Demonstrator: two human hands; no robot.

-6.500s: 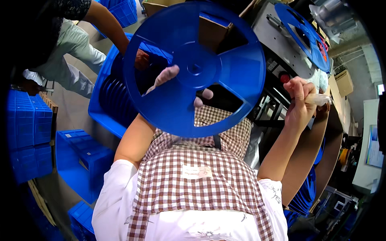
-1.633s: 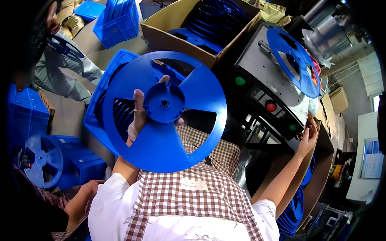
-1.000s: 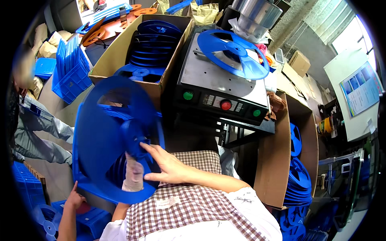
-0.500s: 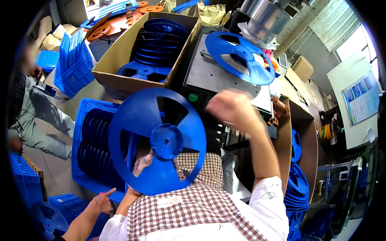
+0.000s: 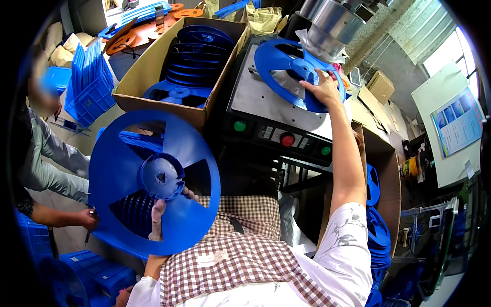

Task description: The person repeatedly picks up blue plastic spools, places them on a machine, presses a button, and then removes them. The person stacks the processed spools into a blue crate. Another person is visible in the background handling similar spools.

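My left hand (image 5: 158,217) holds a large blue plastic reel (image 5: 193,225) with cut-out windows and a raised round hub. Most of that hand is behind the reel; its thumb and fingertips show around the hub. Out over the flat metal plate (image 5: 245,92) of a machine, my right hand (image 5: 327,91) grips a second blue reel (image 5: 273,56) near its hub, the thumb apart from the fingers. That reel lies tilted under the machine's silver cylinder (image 5: 335,28).
A cardboard box (image 5: 153,105) of blue reels stands left of the machine. Green and red buttons (image 5: 287,139) line the machine's front. Another carton (image 5: 386,176) with stacked reels is on the right. A co-worker's hand (image 5: 89,219) is at the left, near blue crates (image 5: 97,271).
My left hand has moved the held reel left and turned it. My right hand has reached forward onto the reel at the machine. The co-worker's pointing hand has gone from the lower left.
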